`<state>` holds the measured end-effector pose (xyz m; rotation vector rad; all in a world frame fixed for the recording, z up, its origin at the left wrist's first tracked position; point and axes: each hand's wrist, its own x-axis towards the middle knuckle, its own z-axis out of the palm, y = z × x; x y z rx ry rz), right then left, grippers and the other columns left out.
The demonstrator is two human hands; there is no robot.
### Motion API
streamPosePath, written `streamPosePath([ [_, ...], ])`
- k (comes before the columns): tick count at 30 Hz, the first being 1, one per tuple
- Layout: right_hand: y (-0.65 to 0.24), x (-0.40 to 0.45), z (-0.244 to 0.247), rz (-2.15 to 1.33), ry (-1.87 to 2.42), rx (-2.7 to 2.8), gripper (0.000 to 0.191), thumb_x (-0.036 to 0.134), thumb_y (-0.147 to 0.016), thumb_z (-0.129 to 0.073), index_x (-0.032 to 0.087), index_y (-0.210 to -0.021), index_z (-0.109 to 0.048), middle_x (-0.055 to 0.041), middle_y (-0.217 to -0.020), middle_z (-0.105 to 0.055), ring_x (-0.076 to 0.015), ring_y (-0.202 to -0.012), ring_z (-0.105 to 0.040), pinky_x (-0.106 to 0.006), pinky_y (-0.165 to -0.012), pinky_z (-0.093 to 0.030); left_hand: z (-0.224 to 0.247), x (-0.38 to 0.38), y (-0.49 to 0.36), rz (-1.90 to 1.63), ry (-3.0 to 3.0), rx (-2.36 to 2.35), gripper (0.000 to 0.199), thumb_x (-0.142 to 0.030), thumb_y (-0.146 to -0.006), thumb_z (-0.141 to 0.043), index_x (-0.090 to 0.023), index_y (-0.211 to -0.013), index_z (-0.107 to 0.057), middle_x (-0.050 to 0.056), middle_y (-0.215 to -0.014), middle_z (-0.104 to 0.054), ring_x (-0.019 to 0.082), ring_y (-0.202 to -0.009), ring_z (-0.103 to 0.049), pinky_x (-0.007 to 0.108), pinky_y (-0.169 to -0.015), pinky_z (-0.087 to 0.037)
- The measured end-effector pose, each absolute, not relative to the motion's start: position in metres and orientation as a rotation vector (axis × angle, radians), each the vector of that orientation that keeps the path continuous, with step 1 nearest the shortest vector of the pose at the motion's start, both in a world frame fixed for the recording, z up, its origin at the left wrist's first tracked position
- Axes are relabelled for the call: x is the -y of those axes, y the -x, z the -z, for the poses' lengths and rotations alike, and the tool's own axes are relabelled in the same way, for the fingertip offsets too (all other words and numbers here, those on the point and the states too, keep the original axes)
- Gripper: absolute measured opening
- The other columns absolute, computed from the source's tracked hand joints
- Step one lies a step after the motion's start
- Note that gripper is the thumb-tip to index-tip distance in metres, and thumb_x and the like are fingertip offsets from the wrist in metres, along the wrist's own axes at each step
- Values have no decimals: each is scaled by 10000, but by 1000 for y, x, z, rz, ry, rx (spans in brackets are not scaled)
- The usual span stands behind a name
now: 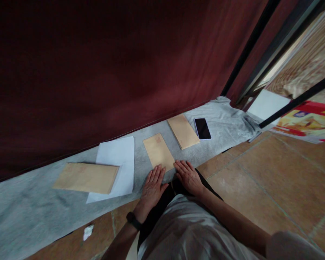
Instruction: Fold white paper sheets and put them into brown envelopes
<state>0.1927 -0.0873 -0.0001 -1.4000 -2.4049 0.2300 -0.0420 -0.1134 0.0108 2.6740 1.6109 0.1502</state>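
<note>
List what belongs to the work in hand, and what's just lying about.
Likely in the work:
middle envelope, by left hand and right hand
right envelope stack
left envelope stack
white paper

Likely just lying about:
phone
white scrap on the floor
red-and-yellow packaging

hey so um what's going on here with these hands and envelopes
The left hand has its fingers on the near edge of a single envelope, and the right hand is palm down at its near right corner. Neither is gripping it. To the right lie a stack of envelopes and a phone; to the left, another stack partly covers white paper. All of it lies on gray cloth.
</note>
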Motion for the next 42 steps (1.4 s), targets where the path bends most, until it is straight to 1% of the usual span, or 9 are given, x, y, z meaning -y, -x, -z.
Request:
streamPosePath([
  [5, -185, 91, -1, -248, 1390, 2393, 533, 311, -1037, -446, 136, -1538, -397, -107, -1576, -441, -259, -1461, -394, -483, -1231, -291, -10, 115, 44, -160, -2671, -1606, 631, -438, -1012, -466, -192, -1577, -330, 118, -1647, -305, 277, -1524, -282, 485, -1229, -309],
  [10, -166, 97, 1, -305, 1162, 2508, 567, 310, -1024, -473, 152, -1557, -361, -93, -1591, -420, -225, -1471, -378, -448, -1238, -294, -7, 116, 43, -155, -2691, -1628, 636, -436, -1009, -475, -194, -1578, -326, 122, -1645, -309, 276, -1527, -276, 494, -1233, -298],
  [14, -167, 97, 3, -296, 1187, 2504, 556, 295, -1021, -481, 173, -1553, -374, -91, -1582, -435, -223, -1466, -389, -455, -1241, -281, -10, 118, 42, -131, -2685, -1650, 666, -445, -996, -505, -195, -1583, -311, 119, -1647, -305, 264, -1533, -261, 476, -1249, -268],
  [18, -176, 94, 0, -268, 1264, 2487, 511, 276, -1043, -430, 181, -1543, -393, -86, -1577, -442, -228, -1461, -399, -471, -1243, -262, -14, 119, 40, -122, -2665, -1650, 669, -463, -990, -512, -208, -1578, -321, 108, -1643, -318, 262, -1538, -243, 482, -1262, -227],
  [23, -179, 94, 0, -254, 1283, 2486, 545, 285, -1045, -426, 163, -1569, -344, -112, -1583, -426, -246, -1466, -391, -492, -1240, -262, -12, 118, 31, -116, -2643, -1591, 777, -530, -972, -517, -100, -1576, -287, 175, -1636, -305, 274, -1545, -212, 472, -1269, -210],
  [25, -177, 95, 1, -258, 1252, 2497, 560, 290, -1044, -425, 148, -1576, -325, -124, -1591, -410, -252, -1477, -372, -498, -1244, -252, -12, 118, 28, -85, -2635, -1569, 810, -557, -962, -524, -81, -1572, -284, 193, -1642, -280, 285, -1548, -197, 468, -1269, -206],
  [31, -176, 96, 3, -262, 1187, 2558, 535, 276, -1054, -392, 136, -1568, -340, -122, -1597, -399, -251, -1486, -354, -495, -1245, -237, -15, 117, 27, -3, -2635, -1535, 820, -564, -972, -507, -87, -1585, -241, 176, -1674, -189, 281, -1563, -102, 455, -1280, -154],
  [36, -181, 94, 3, -246, 1209, 2535, 514, 266, -1055, -392, 164, -1558, -368, -109, -1573, -442, -247, -1462, -395, -501, -1237, -242, -17, 117, 28, -22, -2618, -1521, 830, -559, -967, -527, -97, -1590, -233, 167, -1672, -199, 280, -1562, -112, 456, -1281, -157],
  [42, -191, 92, 4, -205, 1257, 2489, 511, 268, -1052, -392, 166, -1553, -381, -118, -1567, -449, -263, -1456, -405, -514, -1227, -257, -17, 120, 33, -69, -2637, -1533, 816, -537, -961, -550, -108, -1587, -251, 162, -1668, -214, 267, -1560, -136, 448, -1278, -183],
])
